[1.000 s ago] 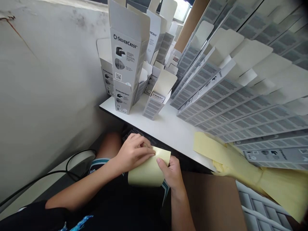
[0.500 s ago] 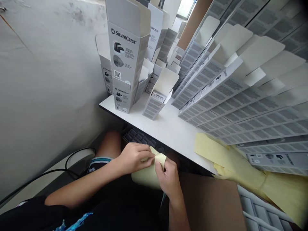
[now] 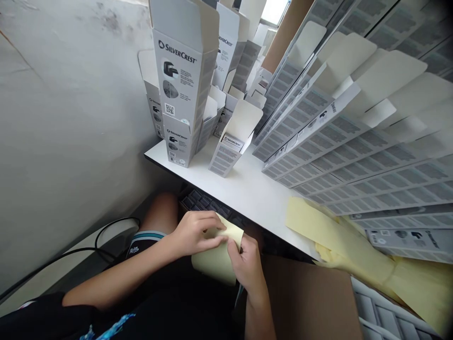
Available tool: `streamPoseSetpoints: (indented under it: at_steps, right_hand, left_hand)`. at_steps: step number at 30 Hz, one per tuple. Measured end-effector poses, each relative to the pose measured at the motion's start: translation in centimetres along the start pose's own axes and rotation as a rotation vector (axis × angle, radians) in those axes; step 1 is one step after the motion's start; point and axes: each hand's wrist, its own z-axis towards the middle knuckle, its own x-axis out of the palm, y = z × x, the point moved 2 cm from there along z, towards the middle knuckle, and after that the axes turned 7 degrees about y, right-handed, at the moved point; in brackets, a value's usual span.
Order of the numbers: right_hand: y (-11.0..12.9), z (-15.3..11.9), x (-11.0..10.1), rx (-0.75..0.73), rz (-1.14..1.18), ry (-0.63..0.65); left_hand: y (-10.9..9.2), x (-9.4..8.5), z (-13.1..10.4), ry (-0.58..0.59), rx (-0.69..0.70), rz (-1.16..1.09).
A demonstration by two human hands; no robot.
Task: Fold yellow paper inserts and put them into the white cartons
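Lower centre | left hand (image 3: pixel 198 231): fingers narrowly parted over yellow sheet (image 3: pixel 213 265) | right hand (image 3: pixel 247 262): pinches sheet's right edge

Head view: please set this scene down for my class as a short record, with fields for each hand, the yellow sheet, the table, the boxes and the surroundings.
Left hand: fingers and thumb at the sheet's upper part
Right hand: gripping the sheet's edge, thumb on top
Yellow sheet: curved, held over the lap
Table: white top, dark edge
Small box: upright on the table, flap raised
Boxes at right: grey, packed close together, several flaps raised
Other yellow material: partly on the table
Wall: pale, stained
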Motion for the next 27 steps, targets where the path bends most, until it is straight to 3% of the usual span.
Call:
streamPoseSetpoints:
  at_steps: [6,12,19,27]
  right_hand:
    - [0.22,-0.22,-0.24,-0.097,-0.057,0.01]
    - [0.01,-0.39,-0.04,-0.102,-0.08,0.025]
    - [-0.27,-0.47,0.09,-0.094,-0.011,0.025]
    - [-0.2,-0.39,0.1,-0.117,-0.027,0.011]
  left_hand:
    - [-0.14,-0.54,0.03,0.145,0.018,-0.145]
    - [-0.06,-0.89,0.4,0.248,-0.057,-0.209]
    - [0.4,-0.2,0.04,0.169,-0.076,-0.252]
    - [0.43,-0.2,0.14,0.179,-0.036,-0.244]
